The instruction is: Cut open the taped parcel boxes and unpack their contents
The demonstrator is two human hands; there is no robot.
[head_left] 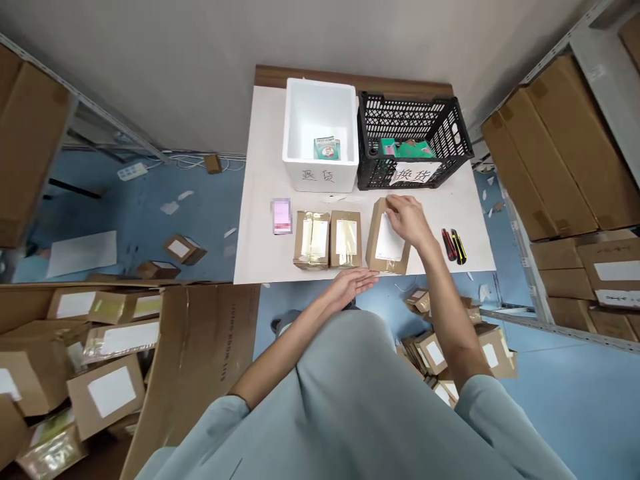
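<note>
A brown cardboard box (pixel 390 240) with a white label on top lies at the front of the white table, slightly turned. My right hand (pixel 409 221) grips it from above, with the fingers bent over its far end. My left hand (pixel 353 285) is open with its fingers stretched out, at the table's front edge by the near left corner of that box. Whether the left fingertips touch the box I cannot tell. Two smaller taped cardboard boxes, one on the left (pixel 313 240) and one on the right (pixel 345 239), stand side by side to the left.
Behind stand a white foam box (pixel 321 175) and a black plastic crate (pixel 367 170), each holding green packets. Two utility knives (pixel 454 247) lie at right, a phone-like pink screen (pixel 282 217) at left. A large carton (pixel 205 353) full of parcels and loaded shelves flank the table.
</note>
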